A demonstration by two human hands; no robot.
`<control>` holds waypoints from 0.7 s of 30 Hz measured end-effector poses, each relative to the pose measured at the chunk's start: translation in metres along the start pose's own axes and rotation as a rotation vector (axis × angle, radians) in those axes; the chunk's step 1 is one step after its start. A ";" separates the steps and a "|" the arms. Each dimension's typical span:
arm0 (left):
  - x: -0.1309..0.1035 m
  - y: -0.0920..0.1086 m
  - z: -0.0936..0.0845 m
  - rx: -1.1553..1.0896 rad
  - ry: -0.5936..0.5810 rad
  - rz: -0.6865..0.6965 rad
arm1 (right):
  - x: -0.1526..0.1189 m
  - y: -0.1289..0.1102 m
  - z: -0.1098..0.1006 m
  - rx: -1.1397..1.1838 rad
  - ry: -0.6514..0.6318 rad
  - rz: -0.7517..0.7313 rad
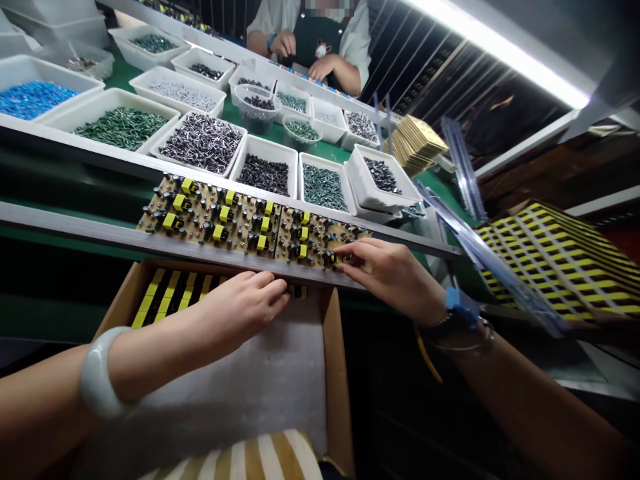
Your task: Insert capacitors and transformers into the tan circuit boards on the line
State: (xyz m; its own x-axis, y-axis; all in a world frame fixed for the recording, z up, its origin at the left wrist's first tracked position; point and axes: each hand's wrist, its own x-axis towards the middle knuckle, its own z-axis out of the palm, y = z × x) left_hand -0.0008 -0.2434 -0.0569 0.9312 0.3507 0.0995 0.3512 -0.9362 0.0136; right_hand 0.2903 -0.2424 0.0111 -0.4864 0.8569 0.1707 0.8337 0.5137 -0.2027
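My right hand [395,277] pinches a small yellow-and-black component at the right part of the circuit boards [240,230]. Those boards lie in a row between two metal rails and carry several yellow-topped parts. Over the far edge of an open cardboard box [336,373] is my left hand [245,303], its fingers curled beside a small dark component [299,291]; whether it grips anything is hidden. Rows of yellow-and-black components [167,293] stand in the box, partly behind my left forearm.
Beyond the rails, white trays [200,143] hold loose green, blue, dark and grey parts. A person [320,47] works across the bench. Stacked boards [415,143], clear plastic tubes [463,167] and a yellow-black striped box [560,260] are at the right.
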 end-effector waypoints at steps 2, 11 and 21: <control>0.000 0.000 0.000 -0.006 0.005 0.000 | 0.001 0.002 -0.001 0.018 -0.013 0.015; 0.001 -0.001 -0.003 -0.022 0.003 -0.007 | 0.002 0.007 -0.002 0.022 -0.042 -0.028; -0.002 -0.006 -0.007 -0.075 0.048 0.009 | 0.006 0.002 -0.014 0.097 -0.122 0.044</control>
State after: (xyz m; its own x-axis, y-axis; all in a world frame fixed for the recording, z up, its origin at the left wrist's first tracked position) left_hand -0.0050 -0.2386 -0.0504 0.9278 0.3427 0.1477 0.3331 -0.9389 0.0866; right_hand 0.2925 -0.2367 0.0255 -0.4829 0.8746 0.0426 0.8287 0.4721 -0.3007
